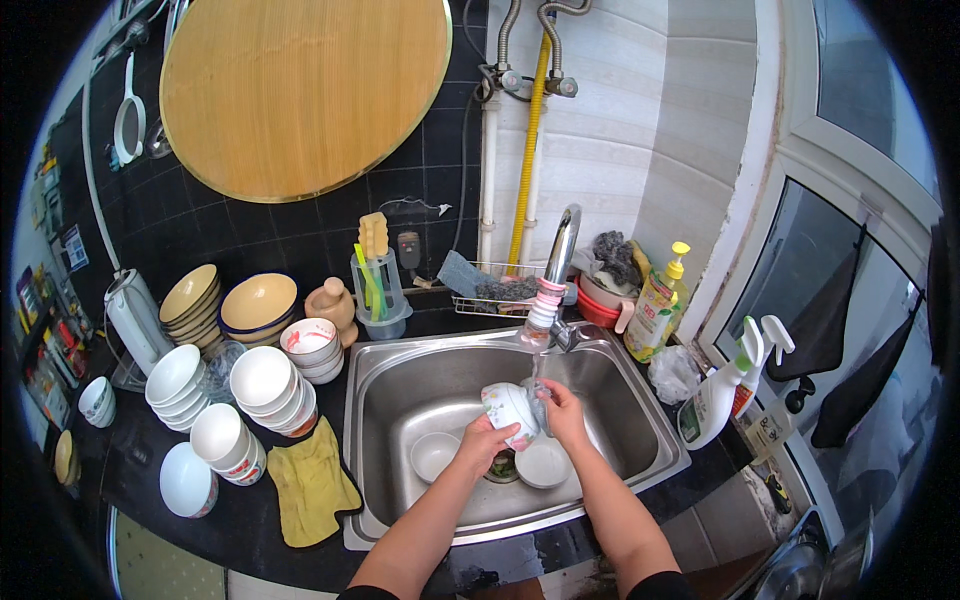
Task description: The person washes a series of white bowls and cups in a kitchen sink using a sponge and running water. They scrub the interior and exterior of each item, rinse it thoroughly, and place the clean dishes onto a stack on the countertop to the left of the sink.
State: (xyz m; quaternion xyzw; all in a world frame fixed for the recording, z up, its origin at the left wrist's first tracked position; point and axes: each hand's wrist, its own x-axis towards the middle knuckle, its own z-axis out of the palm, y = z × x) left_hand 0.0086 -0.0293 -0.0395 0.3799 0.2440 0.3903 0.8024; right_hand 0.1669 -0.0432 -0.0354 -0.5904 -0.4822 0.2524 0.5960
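Over the sink, my left hand (482, 443) grips a white bowl (508, 412) with a floral pattern, tilted on its side. My right hand (562, 412) is closed at the bowl's right side, around something greyish and partly see-through that I cannot make out. Water runs from the faucet (562, 245) down by the bowl and the right fingers. Two more white bowls lie on the sink's bottom, one on the left (435, 457) and one on the right (543, 464) below my right hand. The steel sink (400, 380) surrounds them.
Left of the sink are stacked white bowls (262, 378), cream bowls (260, 300) and a yellow cloth (312, 482). Behind it stand a mortar (335, 308), a brush holder (380, 300) and a wire rack (490, 302). A yellow soap bottle (657, 305) and a spray bottle (715, 400) are on the right.
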